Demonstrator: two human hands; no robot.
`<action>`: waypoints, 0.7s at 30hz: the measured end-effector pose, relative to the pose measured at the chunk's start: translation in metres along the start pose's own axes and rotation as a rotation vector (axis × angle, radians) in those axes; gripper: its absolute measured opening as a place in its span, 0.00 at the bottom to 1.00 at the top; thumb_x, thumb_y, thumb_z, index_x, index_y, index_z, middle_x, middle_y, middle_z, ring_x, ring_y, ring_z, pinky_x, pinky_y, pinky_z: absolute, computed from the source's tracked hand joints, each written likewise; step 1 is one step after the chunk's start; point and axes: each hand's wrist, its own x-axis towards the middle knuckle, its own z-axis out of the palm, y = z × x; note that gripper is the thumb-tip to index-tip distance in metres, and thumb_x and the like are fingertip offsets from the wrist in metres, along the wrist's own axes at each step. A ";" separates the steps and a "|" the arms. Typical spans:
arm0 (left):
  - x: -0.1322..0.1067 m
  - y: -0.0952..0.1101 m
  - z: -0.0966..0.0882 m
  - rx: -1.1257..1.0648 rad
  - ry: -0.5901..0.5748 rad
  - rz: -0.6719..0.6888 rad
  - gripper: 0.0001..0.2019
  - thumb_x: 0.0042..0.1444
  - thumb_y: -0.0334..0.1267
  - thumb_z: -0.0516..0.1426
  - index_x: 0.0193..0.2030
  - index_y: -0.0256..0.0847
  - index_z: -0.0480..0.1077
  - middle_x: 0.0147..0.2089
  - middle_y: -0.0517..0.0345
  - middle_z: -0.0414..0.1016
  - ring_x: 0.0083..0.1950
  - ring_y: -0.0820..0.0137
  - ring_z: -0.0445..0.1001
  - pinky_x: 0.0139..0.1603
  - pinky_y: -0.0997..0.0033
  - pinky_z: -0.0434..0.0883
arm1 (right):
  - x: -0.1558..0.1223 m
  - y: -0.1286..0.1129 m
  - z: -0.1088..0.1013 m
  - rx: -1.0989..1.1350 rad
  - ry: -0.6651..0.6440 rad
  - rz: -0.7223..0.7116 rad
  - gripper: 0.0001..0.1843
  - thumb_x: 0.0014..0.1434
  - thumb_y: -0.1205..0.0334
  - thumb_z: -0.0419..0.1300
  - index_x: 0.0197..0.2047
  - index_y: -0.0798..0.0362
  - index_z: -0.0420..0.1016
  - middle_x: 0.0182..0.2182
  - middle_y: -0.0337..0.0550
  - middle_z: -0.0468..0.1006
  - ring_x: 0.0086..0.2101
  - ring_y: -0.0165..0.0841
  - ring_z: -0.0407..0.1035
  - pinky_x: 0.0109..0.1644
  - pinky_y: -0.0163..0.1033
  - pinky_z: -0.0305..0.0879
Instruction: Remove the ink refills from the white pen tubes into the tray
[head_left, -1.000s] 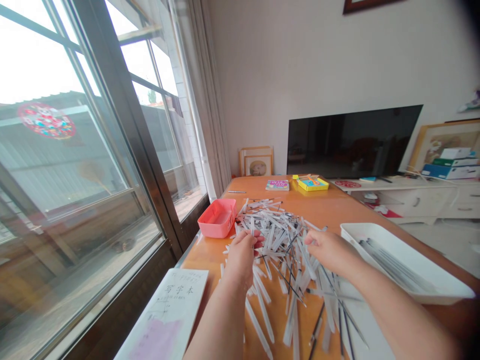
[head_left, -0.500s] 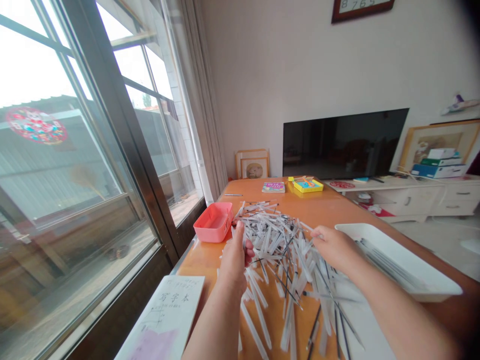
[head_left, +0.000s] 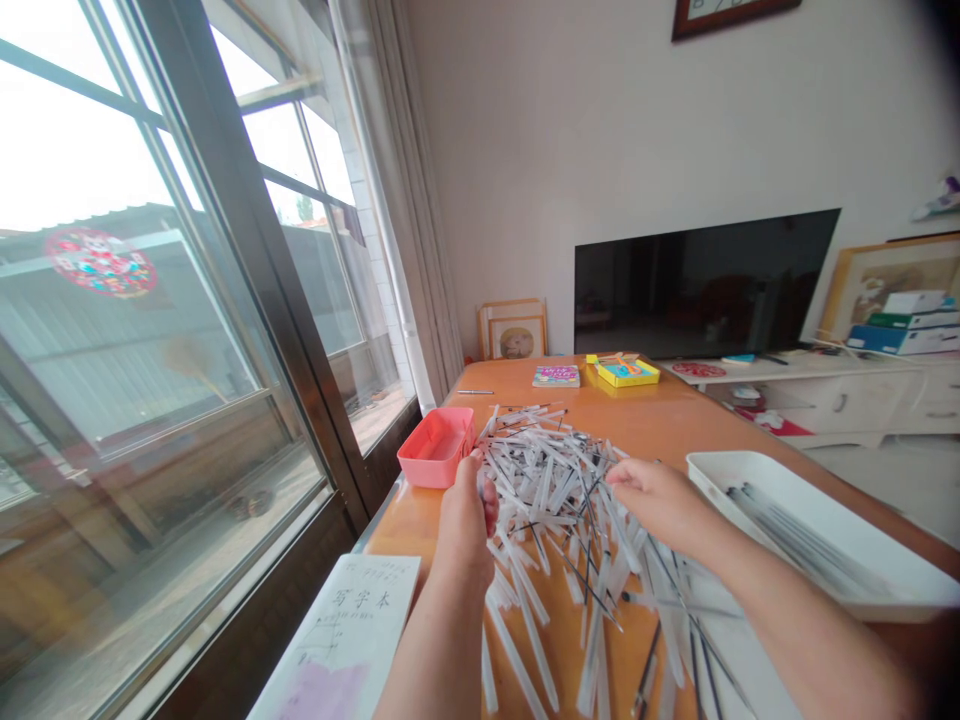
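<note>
Left hand (head_left: 466, 510) now sits closer to the pink box (head_left: 427, 472) than half a second ago; the pale tube that jutted from the right hand (head_left: 656, 495) no longer shows distinctly. The camera view has also shifted slightly.

Positions, taken from the centre of the pile (head_left: 547, 480), twelve o'clock being away from the person: pink box at ten, left hand between eight and nine, right hand at three, white tray (head_left: 825, 505) between three and four, notebook (head_left: 352, 640) between seven and eight.

Left fingers: curled in, thumb raised and overlapping the near right corner of the pink box in view; contact with it cannot be told. Something greyish shows by the fingers; whether it is gripped is unclear. Right fingers: bunched, pointing toward nine o'clock over the pile's edge; a hold on anything cannot be made out.

Pile: pale tubes and dark sticks mixed, lying at all angles, with stragglers spread toward five and six o'clock. White tray: a small bundle of slim dark rods (head_left: 787, 530), roughly parallel.

Progress (judgement): early stage. The rods in the tray look set apart and aligned; by far the larger share remains loose in the pile, both kinds intermixed. Contents of the pink box, if any, not discernible.
</note>
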 end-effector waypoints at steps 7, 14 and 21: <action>0.002 0.002 -0.003 -0.034 0.048 -0.006 0.23 0.52 0.60 0.57 0.21 0.43 0.58 0.17 0.68 0.55 0.17 0.79 0.48 0.19 0.74 0.47 | -0.004 -0.037 0.017 -0.184 -0.266 -0.128 0.12 0.59 0.56 0.56 0.39 0.44 0.81 0.28 0.36 0.82 0.30 0.33 0.74 0.30 0.33 0.56; 0.003 0.003 -0.004 -0.062 0.075 -0.042 0.23 0.51 0.60 0.59 0.23 0.43 0.59 0.17 0.69 0.55 0.17 0.79 0.49 0.18 0.75 0.46 | 0.013 -0.060 0.042 -0.384 -0.319 -0.179 0.21 0.64 0.60 0.52 0.57 0.41 0.76 0.47 0.46 0.84 0.48 0.42 0.76 0.45 0.40 0.63; 0.002 0.003 -0.002 -0.032 0.057 -0.062 0.24 0.51 0.62 0.57 0.22 0.43 0.59 0.16 0.68 0.55 0.18 0.78 0.49 0.18 0.74 0.47 | 0.012 -0.064 0.054 -0.520 -0.341 -0.202 0.21 0.61 0.66 0.52 0.51 0.43 0.80 0.42 0.48 0.85 0.45 0.43 0.78 0.43 0.41 0.64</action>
